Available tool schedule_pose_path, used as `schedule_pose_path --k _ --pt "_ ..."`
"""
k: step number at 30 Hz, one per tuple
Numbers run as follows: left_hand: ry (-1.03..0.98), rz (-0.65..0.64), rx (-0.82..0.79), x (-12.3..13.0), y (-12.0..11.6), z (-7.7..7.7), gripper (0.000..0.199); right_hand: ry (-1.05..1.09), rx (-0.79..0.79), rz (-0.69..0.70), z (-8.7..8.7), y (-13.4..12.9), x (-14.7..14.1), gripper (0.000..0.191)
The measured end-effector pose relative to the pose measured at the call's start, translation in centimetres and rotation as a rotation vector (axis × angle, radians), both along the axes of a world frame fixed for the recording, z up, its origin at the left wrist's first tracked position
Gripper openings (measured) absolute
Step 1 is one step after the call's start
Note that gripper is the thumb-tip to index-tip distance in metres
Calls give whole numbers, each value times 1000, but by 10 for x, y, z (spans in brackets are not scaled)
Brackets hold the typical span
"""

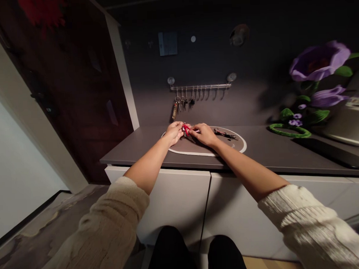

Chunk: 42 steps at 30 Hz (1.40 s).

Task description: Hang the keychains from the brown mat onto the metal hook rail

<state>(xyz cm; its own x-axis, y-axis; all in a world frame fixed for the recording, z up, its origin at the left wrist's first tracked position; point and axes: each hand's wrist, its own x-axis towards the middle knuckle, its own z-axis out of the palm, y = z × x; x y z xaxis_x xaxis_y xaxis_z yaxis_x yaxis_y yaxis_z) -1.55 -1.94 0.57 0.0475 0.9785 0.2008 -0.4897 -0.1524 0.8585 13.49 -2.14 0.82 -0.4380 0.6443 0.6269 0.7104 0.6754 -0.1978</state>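
- In the head view, the left hand reaches over the counter and holds a small red item between drawn-in fingertips.
- The right hand meets it from the other side, thumb and fingers pinched narrow on the red item — its exact shape is too small to tell.
- The red item sits between the two hands, above the left part of an oval mat with a pale rim.
- On the mat, to the right of the right hand, lies a dark bunch of keys, apart from the fingers.
- The mat rests on a dark grey counter, over white cabinet doors.
- On the wall behind, a clear hook rail carries several hanging keys on its left hooks, with a brownish tag at the far left end; the hooks farther right hang bare.
- At the right of the counter stand purple flowers with a green ring at their foot — just beside them, a pale rounded object.
- Both forearms come out of cream knitted sleeves.
- A dark door stands at the left.
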Motion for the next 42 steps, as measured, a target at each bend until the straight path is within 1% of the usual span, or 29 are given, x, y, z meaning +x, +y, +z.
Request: schedule_pose_path --k 3,9,14,17,19,25,31,35,40,42 --pt "5 -27 22 0 -1 0 14 18 -31 9 0 -1 0 28" --pt "19 -51 43 0 -3 0 11 100 -141 32 1 -1 0 26" --pt "8 -38 58 0 -5 1 10 194 -183 41 2 -2 0 24" --pt "8 -29 65 1 -4 1 10 285 -237 26 4 -2 0 22" --pt "14 -31 70 1 -3 1 10 374 -291 60 4 -2 -1 22" --pt "35 -38 61 2 -5 2 9 636 -495 260 3 -1 -3 20" --pt "31 -61 78 3 -8 3 8 783 -629 377 5 -2 -3 17" --pt "45 -67 77 2 -7 2 9 858 -672 436 7 -2 -3 21" --pt "68 -84 64 2 -7 1 6 937 -641 444 10 -2 -1 28" --pt "81 -98 63 3 -8 1 7 979 -654 445 12 -3 0 28"
